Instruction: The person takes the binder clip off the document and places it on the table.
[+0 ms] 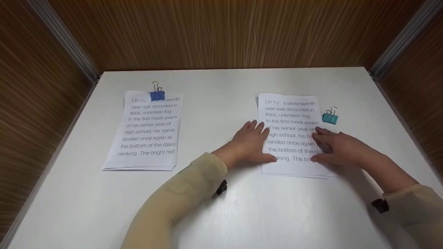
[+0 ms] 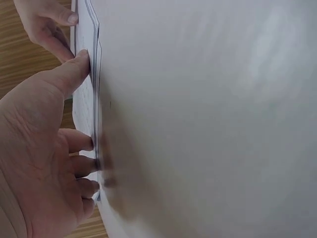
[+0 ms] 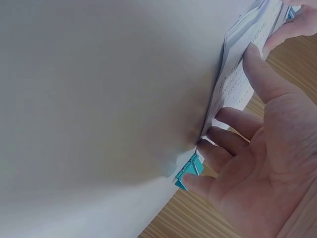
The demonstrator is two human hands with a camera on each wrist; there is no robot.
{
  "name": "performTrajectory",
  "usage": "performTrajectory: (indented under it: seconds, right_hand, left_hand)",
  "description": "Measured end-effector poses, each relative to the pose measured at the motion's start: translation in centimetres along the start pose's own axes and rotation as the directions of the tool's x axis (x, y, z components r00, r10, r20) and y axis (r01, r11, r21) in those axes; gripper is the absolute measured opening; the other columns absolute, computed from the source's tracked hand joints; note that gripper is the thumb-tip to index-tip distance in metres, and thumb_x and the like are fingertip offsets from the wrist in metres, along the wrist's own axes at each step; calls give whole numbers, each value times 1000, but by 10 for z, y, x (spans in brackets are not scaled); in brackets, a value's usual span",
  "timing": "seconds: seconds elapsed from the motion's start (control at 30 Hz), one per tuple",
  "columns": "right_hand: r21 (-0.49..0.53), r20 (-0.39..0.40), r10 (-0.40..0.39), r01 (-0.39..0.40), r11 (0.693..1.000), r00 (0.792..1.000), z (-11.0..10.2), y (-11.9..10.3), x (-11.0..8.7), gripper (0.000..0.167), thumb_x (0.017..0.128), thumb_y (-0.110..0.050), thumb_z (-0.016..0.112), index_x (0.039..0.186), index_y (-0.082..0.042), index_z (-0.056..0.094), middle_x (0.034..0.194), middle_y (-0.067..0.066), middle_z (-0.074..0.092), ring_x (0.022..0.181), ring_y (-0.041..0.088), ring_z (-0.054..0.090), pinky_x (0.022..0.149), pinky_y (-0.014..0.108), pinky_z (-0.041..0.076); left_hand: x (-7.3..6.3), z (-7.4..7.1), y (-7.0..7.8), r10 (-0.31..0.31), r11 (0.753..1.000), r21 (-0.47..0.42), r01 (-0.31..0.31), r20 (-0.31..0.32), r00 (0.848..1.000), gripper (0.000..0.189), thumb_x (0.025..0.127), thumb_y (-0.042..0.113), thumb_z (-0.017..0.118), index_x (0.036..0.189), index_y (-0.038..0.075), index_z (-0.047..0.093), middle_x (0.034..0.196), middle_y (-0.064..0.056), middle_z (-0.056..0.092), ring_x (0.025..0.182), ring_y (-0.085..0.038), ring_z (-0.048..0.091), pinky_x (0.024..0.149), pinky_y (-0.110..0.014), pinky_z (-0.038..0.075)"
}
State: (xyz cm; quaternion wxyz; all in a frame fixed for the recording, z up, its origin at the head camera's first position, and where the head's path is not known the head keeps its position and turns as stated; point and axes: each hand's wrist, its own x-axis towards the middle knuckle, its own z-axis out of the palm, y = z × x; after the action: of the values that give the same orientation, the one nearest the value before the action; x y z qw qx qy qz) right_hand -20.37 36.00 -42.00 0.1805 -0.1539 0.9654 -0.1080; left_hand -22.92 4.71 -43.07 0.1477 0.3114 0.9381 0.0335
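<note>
A stack of printed white sheets [image 1: 292, 135] lies on the right part of the white table. Along its left edge, my left hand [image 1: 250, 143] touches the paper with its fingers spread and the thumb over the lower left margin. My right hand [image 1: 346, 148] is at the opposite edge, thumb and index finger over the print. In the right wrist view its fingers [image 3: 233, 126] meet the side of the slightly uneven sheets. A teal binder clip [image 1: 330, 118] rests on the table just beyond the right hand, off the paper.
To the left lies a second stack of printed sheets [image 1: 148, 138], with a blue binder clip [image 1: 157, 95] on its top edge. The white table [image 1: 214, 97] is bordered by wood-grain panels [image 1: 221, 34] at the back and sides.
</note>
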Motion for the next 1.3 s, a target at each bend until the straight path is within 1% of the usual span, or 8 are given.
performTrajectory:
  seconds: [0.13,0.23,0.37,0.47,0.67,0.77,1.07,1.3]
  right_hand:
    - [-4,-6,-5,5,1000,1000,0,-5,4,99,89,-61,79,163,-6,42,169,26,30,152,53,31,122,69,21]
    - [-9,-24,-23,23,1000,999,-1,-11,5,97,90,-55,81,163,-6,41,169,28,29,151,52,32,122,70,19]
    - [-29,-95,-77,75,997,992,-3,-25,5,93,93,-49,81,163,-4,40,167,30,31,150,53,34,120,73,20]
    - [-49,-167,-133,126,991,977,-4,-41,5,88,95,-46,79,161,-1,42,166,30,33,149,52,36,118,75,22]
    - [-78,-237,-181,167,983,954,-3,-86,20,90,95,-53,77,163,-6,42,170,24,30,153,47,33,122,69,22]
    - [-92,-258,-216,199,976,942,0,-111,32,91,95,-58,75,164,-9,40,172,20,29,156,44,29,124,66,20]
    - [-128,-314,-368,345,930,875,7,-194,72,89,99,-60,68,165,-9,38,171,20,29,157,40,30,124,65,23]
    - [-123,-275,-386,365,923,881,18,-259,102,89,100,-62,65,167,-11,35,172,18,28,158,36,28,127,60,21]
  left_hand:
    - [-8,1,-7,-1,1000,-30,-1,-50,999,106,95,76,57,170,11,23,176,-14,16,163,-33,10,131,-42,5]
    - [-21,-3,-16,-12,999,-35,9,-86,996,103,97,75,55,171,12,22,177,-14,15,163,-32,8,131,-42,4]
    - [-45,-12,-37,-36,999,-22,34,-122,992,100,98,75,53,171,13,22,176,-14,16,163,-31,9,131,-42,3]
    - [-70,-16,-60,-50,999,-24,47,-153,987,99,99,73,54,170,12,23,176,-14,16,163,-32,10,131,-42,2]
    - [-122,-17,-113,-102,995,-44,94,-222,970,99,99,70,56,170,9,22,175,-18,16,162,-36,11,131,-45,2]
    - [-146,-15,-138,-147,989,-46,140,-248,958,100,99,72,55,170,8,22,175,-18,17,162,-36,12,131,-46,3]
    - [-211,-7,-202,-278,960,-56,273,-265,923,102,98,70,57,168,3,26,174,-21,20,162,-39,14,130,-53,7]
    - [-249,4,-241,-332,942,-29,334,-213,919,101,99,65,59,166,-2,26,171,-28,21,159,-47,16,129,-58,7]
